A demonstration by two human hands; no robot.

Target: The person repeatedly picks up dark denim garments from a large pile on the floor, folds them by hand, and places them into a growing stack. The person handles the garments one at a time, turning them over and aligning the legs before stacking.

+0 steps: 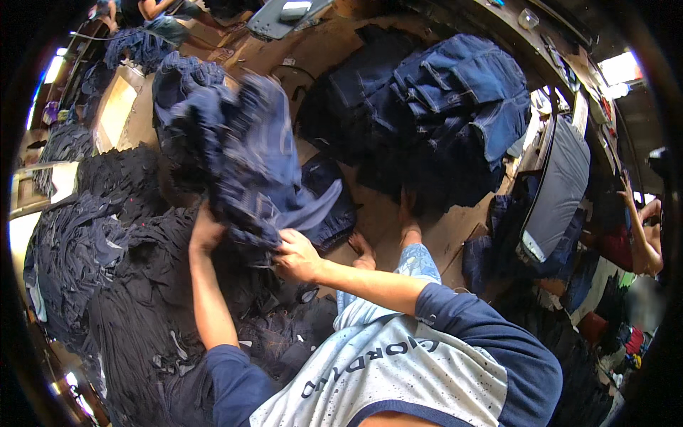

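A pair of dark blue denim jeans [267, 142] hangs in the air before me, its upper part smeared by motion. My right hand [297, 256] is closed on the jeans' near edge, fingers wrapped into the bunched cloth. At the jeans' lower left, my left hand [206, 229] grips the fabric; its fingers are mostly hidden behind the folds. Below and left of my hands spreads a big heap of black and dark grey cloth [142, 306]. Another folded dark denim piece [324, 188] lies on the floor just right of the held jeans.
A large pile of blue jeans [455, 85] lies on the brown floor [327, 43] ahead right. A padded grey board [558, 188] stands on the right, beside a long bench [523, 21]. Other people sit at the far left [167, 28] and far right [640, 238].
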